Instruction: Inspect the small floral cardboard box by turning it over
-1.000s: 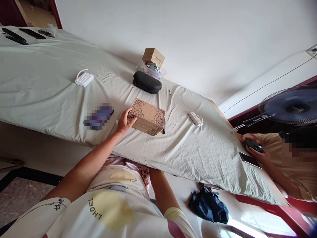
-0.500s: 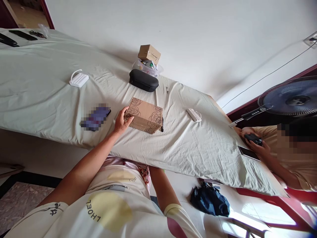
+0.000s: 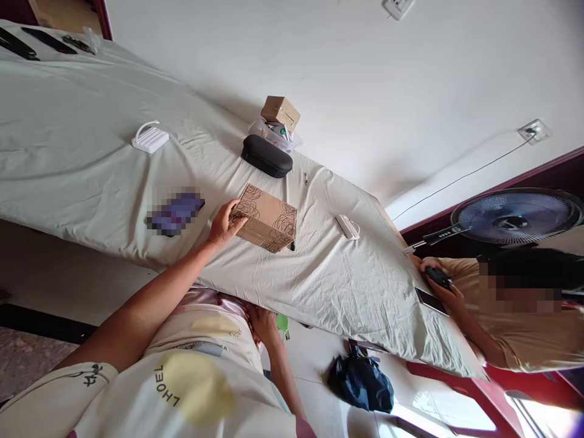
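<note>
Here the left hand (image 3: pixel 222 225) grips the box's (image 3: pixel 265 214) left end; right hand's (image 3: pixel 264 323) grip unclear.

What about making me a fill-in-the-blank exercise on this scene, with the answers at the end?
The wearer's ____ hand holds the patterned box.
The long case near the plastic tub is ____ in colour.
The plain box sits on ____ of the tub.
The fan is toward the picture's ____ edge.

Missing words: left; black; top; right.

Soft light, dim below the desk (image 3: pixel 347 292)
Glare whitens the floor (image 3: pixel 312 377) at lower right; soft shadows mark the wall (image 3: pixel 347 79); edges stretch.
</note>
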The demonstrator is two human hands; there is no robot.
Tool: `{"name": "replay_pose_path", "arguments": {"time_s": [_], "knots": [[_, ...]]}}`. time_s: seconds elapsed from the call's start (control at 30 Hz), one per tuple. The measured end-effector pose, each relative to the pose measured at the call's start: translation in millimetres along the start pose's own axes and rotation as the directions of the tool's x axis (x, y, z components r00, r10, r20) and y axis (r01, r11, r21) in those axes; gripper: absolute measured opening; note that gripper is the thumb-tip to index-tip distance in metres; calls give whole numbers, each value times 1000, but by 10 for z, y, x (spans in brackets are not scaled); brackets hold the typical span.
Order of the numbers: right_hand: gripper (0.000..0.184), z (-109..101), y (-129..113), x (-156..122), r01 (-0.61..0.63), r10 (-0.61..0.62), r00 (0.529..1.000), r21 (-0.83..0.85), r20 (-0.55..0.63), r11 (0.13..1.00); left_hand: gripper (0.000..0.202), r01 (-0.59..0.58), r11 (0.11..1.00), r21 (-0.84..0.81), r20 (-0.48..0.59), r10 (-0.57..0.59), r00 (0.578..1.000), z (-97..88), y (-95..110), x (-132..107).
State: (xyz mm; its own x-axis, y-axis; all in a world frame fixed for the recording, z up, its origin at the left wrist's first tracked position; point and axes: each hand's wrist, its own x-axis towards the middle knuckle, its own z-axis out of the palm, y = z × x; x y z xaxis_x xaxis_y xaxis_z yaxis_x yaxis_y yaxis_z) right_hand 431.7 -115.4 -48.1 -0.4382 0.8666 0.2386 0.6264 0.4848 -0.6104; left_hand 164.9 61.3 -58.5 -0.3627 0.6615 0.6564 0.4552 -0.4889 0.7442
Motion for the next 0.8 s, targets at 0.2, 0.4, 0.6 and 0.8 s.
{"name": "replay_pose_path", "arguments": {"time_s": [0.2,0.4,0.6,0.8], "knots": [[35,-569,-31,93,-39,23,998,253,64,967,60,-19,997,76,6,19,1000,8,-19,-18],[56,-501,97,1439,-3,-20,749,-34,-662,999,59,-152,956,252,12,154,988,-10,12,-35],[74,43,289,2042,-80,-56,715,-161,-697,984,41,-339,863,375,151,304,941,4,70,-77],[57,-18,496,1923,7,90,699,132,-709,991,43,-271,880,391,172,220,960,-1,103,-55]]}}
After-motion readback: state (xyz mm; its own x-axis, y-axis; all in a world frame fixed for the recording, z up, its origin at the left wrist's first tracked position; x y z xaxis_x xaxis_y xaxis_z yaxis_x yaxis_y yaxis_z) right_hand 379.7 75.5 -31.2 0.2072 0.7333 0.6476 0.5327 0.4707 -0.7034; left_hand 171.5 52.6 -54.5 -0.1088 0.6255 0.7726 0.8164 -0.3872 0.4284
